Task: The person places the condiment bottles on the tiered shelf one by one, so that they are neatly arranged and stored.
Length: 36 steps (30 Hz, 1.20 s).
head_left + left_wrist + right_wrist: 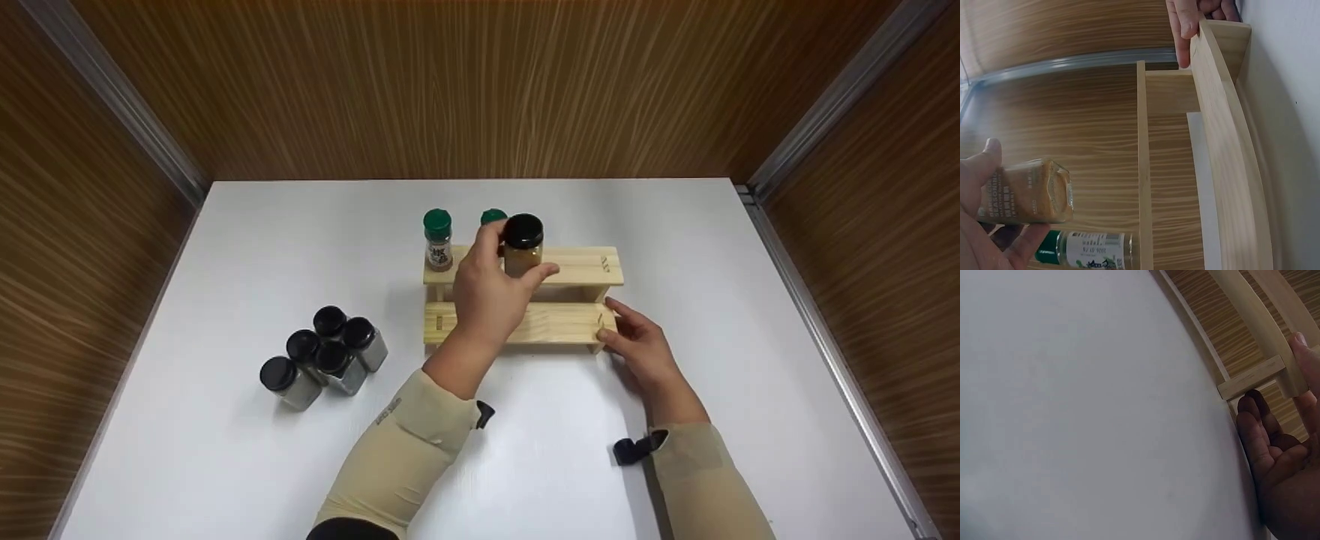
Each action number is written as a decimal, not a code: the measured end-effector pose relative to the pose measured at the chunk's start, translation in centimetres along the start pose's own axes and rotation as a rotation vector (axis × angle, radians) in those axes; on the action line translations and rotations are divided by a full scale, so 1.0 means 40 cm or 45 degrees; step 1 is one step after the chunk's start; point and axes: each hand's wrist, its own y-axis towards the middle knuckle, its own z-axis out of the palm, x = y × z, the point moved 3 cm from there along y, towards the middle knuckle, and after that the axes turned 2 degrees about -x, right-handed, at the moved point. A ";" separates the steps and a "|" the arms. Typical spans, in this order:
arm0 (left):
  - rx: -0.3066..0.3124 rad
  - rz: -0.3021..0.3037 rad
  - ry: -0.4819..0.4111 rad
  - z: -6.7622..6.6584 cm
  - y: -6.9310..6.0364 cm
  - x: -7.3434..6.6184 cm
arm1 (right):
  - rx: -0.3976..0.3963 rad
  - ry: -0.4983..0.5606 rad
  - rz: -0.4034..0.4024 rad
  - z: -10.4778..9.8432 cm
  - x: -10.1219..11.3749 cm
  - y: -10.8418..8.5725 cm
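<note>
My left hand [489,296] grips a glass spice jar [523,255] with a black lid, fingers on one side and thumb on the other, in front of the upper tier of a two-tier wooden rack [559,324]. Brown-orange powder and a printed label show on the jar [1030,191] in the left wrist view. My right hand [643,351] holds the right end of the rack's lower tier, thumb on the board. A green-capped spice bottle [438,241] stands at the upper tier's left end. Another green-capped bottle [493,216] is mostly hidden behind my left hand.
Left of the rack, several black-lidded jars [334,358] stand close together on the white table [225,465]. Wood-grain panels [465,90] close off the back and both sides, with metal strips [832,360] along the edges.
</note>
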 end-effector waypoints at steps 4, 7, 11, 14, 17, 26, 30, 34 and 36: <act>0.019 -0.003 0.019 0.029 0.003 -0.001 | -0.001 -0.015 -0.003 0.003 0.000 -0.002; 0.031 -0.025 0.036 0.049 0.005 0.001 | -0.006 -0.011 -0.004 0.004 0.001 -0.002; 0.030 -0.032 0.066 0.076 0.005 0.004 | -0.010 -0.001 -0.012 0.003 0.000 -0.001; 0.025 -0.035 0.096 0.095 0.001 0.008 | -0.004 -0.010 -0.015 0.003 0.000 -0.002; 0.027 -0.046 0.114 0.113 -0.004 0.011 | 0.000 -0.008 -0.015 0.003 0.000 -0.004; 0.025 -0.072 0.175 0.144 -0.002 0.012 | 0.004 -0.017 -0.021 0.004 0.000 -0.008; 0.029 -0.056 0.228 0.153 -0.002 0.015 | 0.001 -0.006 -0.017 0.007 -0.001 -0.012; 0.027 -0.060 0.262 0.157 0.001 0.016 | -0.002 0.003 -0.016 0.011 0.001 -0.014; 0.027 -0.071 0.267 0.159 0.007 0.017 | -0.008 -0.006 -0.019 0.011 0.004 -0.015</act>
